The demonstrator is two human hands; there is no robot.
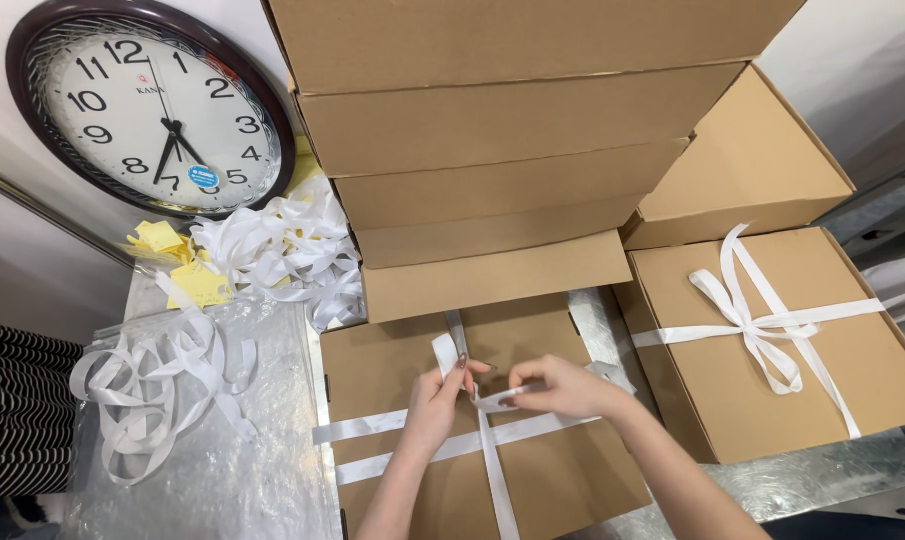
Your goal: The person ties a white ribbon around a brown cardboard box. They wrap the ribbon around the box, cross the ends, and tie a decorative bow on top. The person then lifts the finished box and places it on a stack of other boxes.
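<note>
A flat brown cardboard box [392, 370] lies in front of me on a shiny metal table [262, 470]. White ribbon [494, 480] crosses its lid lengthwise and sideways. My left hand [438, 400] pinches a loop of that ribbon upright near the lid's middle. My right hand [562, 387] holds the other ribbon end just to the right, fingertips almost touching the left hand's. Both hands sit over the crossing point of the ribbon.
A stack of plain cardboard boxes [502, 120] rises behind. At right sits a box tied with a white bow [747, 325], another box [752, 160] behind it. Loose white ribbon piles [282, 250] [157, 385], yellow paper scraps [187, 265] and a round wall clock [152, 105] lie left.
</note>
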